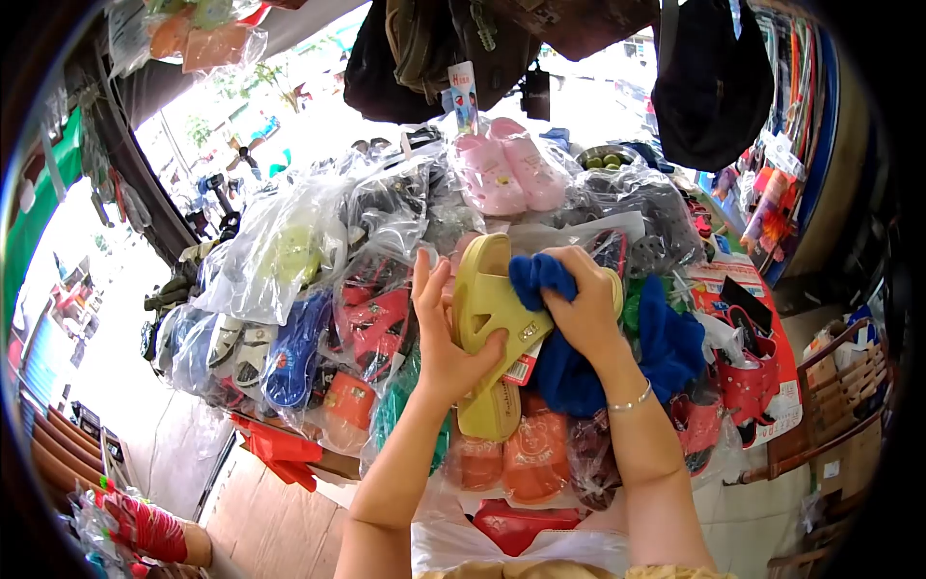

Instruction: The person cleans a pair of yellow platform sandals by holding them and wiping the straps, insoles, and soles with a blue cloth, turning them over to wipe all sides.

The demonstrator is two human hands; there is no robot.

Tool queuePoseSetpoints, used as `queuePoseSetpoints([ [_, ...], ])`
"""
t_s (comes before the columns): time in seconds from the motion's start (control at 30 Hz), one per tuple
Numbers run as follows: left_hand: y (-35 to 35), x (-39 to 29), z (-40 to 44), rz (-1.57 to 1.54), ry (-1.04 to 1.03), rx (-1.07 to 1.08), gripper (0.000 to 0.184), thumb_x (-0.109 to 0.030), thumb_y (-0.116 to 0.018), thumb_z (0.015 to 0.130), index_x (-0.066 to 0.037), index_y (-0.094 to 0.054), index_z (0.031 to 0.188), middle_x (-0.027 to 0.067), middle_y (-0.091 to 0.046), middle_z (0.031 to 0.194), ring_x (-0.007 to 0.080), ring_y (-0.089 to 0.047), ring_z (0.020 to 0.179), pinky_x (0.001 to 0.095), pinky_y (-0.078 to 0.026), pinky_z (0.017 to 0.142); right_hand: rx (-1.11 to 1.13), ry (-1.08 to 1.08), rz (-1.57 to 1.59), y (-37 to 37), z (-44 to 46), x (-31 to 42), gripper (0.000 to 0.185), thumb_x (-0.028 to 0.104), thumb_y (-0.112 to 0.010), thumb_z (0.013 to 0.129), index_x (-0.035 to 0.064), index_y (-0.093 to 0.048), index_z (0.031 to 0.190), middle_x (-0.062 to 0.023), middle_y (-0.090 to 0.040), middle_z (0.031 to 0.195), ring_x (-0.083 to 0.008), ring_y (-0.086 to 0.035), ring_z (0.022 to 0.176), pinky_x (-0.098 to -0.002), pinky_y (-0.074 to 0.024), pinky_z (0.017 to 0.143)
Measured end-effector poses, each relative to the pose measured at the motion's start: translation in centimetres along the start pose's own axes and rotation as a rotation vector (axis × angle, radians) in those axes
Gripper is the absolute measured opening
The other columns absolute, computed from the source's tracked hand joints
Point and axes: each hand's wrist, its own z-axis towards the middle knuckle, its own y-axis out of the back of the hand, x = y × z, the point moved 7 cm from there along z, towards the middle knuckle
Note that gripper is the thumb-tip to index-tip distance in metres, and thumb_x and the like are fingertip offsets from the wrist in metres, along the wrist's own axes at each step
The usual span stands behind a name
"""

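Observation:
My left hand (pixel 451 349) grips a pale yellow slipper (pixel 487 307), its thumb on the front and its fingers raised along the far side. The slipper is tilted upward above the pile, and a second yellow sole (pixel 490 413) shows just below it. Bunched in my right hand (pixel 582 307) is a blue cloth (pixel 541 278), pressed against the slipper's strap. More of the blue cloth hangs below my right hand. A white and red tag (pixel 522 367) shows beneath the slipper, between my hands.
Bagged footwear covers the table, including pink clogs (pixel 508 169), a blue slipper (pixel 298 349) and orange slippers (pixel 536 454). Dark bags (pixel 714 87) hang overhead. A wooden rack (pixel 849 386) stands at the right, and a red wrapped roll (pixel 154 529) at lower left.

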Motion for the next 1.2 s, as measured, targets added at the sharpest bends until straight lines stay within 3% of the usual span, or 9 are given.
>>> queuePoseSetpoints([
  [0.1, -0.2, 4.1, -2.1, -0.424, 0.577, 0.014, 0.097, -0.004, -0.076, 0.075, -0.009, -0.021, 0.155, 0.0153, -0.048, 0.141, 0.0244, -0.048, 0.132, 0.0371, -0.044, 0.105, 0.228, 0.127, 0.053, -1.9, -0.9, 3.8, 0.032, 0.003, -0.075, 0.074, 0.0066, -0.067, 0.106, -0.012, -0.062, 0.098, -0.0321, -0.065, 0.092, -0.0372, -0.0515, 0.081],
  [0.2, -1.1, 6.3, -3.4, -0.723, 0.765, 0.062, 0.09, -0.017, -0.083, 0.078, -0.007, -0.03, 0.15, 0.0108, -0.055, 0.133, 0.0211, -0.058, 0.12, 0.0362, -0.05, 0.1, 0.276, 0.149, -0.024, -3.2, -1.6, 4.2, 0.034, 0.011, -0.079, 0.074, 0.011, -0.067, 0.106, -0.0106, -0.059, 0.1, -0.0324, -0.064, 0.091, -0.0397, -0.052, 0.079],
  [0.33, -1.3, 5.3, -3.3, -0.765, 0.709, 0.063, 0.093, -0.025, -0.086, 0.076, -0.005, -0.032, 0.148, 0.0108, -0.055, 0.132, 0.0208, -0.058, 0.118, 0.037, -0.051, 0.099, 0.239, 0.121, -0.104, -3.0, -1.6, 2.2, 0.032, 0.016, -0.078, 0.076, 0.0158, -0.067, 0.106, -0.0102, -0.058, 0.104, -0.0342, -0.065, 0.091, -0.0428, -0.0528, 0.076],
  [0.53, -1.1, 5.0, -3.4, -0.785, 0.668, 0.039, 0.093, -0.029, -0.085, 0.077, -0.005, -0.032, 0.149, 0.0127, -0.054, 0.134, 0.0223, -0.056, 0.121, 0.037, -0.049, 0.102, 0.064, -0.057, -0.281, -0.5, -0.5, -0.8, 0.032, 0.008, -0.076, 0.075, 0.0037, -0.062, 0.103, -0.0139, -0.064, 0.1, -0.0383, -0.064, 0.097, -0.0412, -0.0527, 0.08],
  [0.63, -1.1, 4.8, -3.4, -0.771, 0.643, 0.055, 0.091, -0.028, -0.083, 0.08, -0.006, -0.029, 0.151, 0.0105, -0.052, 0.136, 0.0209, -0.054, 0.123, 0.035, -0.046, 0.103, 0.144, 0.277, -0.071, -2.0, -1.4, 6.2, 0.037, 0.002, -0.075, 0.069, 0.0078, -0.062, 0.103, -0.0126, -0.065, 0.105, -0.0369, -0.065, 0.099, -0.0426, -0.0529, 0.081],
  [0.73, -1.3, 5.1, -3.7, -0.84, 0.626, 0.068, 0.089, -0.024, -0.08, 0.084, -0.008, -0.026, 0.152, 0.0093, -0.051, 0.136, 0.0195, -0.053, 0.123, 0.0329, -0.046, 0.103, 0.191, 0.21, -0.138, -3.5, -1.8, 3.7, 0.033, -0.001, -0.071, 0.072, 0.0086, -0.063, 0.103, -0.0124, -0.066, 0.101, -0.0362, -0.066, 0.097, -0.0414, -0.0529, 0.081],
  [0.87, -1.6, 5.1, -3.9, -0.79, 0.626, 0.093, 0.088, -0.023, -0.078, 0.084, -0.008, -0.025, 0.153, 0.0096, -0.05, 0.138, 0.0207, -0.05, 0.126, 0.0342, -0.045, 0.103, -0.007, 0.054, -0.201, -0.2, -0.7, -0.5, 0.028, 0.001, -0.069, 0.076, 0.0077, -0.066, 0.103, -0.0137, -0.068, 0.096, -0.0356, -0.068, 0.091, -0.0389, -0.0527, 0.081],
  [1.0, -1.7, 5.2, -3.5, -0.848, 0.536, 0.093, 0.094, -0.026, -0.078, 0.084, -0.006, -0.019, 0.154, 0.0105, -0.043, 0.146, 0.0211, -0.041, 0.135, 0.0352, -0.036, 0.111, 0.146, 0.396, -0.077, -2.4, -1.8, 7.6, 0.029, -0.001, -0.067, 0.075, 0.0045, -0.066, 0.104, -0.0145, -0.067, 0.095, -0.0354, -0.066, 0.086, -0.0424, -0.0513, 0.077],
  [1.2, -1.4, 5.0, -3.7, -0.846, 0.548, 0.093, 0.096, -0.028, -0.079, 0.083, -0.004, -0.019, 0.155, 0.0096, -0.042, 0.146, 0.0199, -0.041, 0.135, 0.0344, -0.033, 0.112, 0.073, 0.098, -0.243, -0.7, -0.5, 0.5, 0.029, -0.005, -0.063, 0.077, 0.0032, -0.064, 0.105, -0.015, -0.065, 0.096, -0.0356, -0.065, 0.092, -0.0406, -0.0504, 0.081],
])
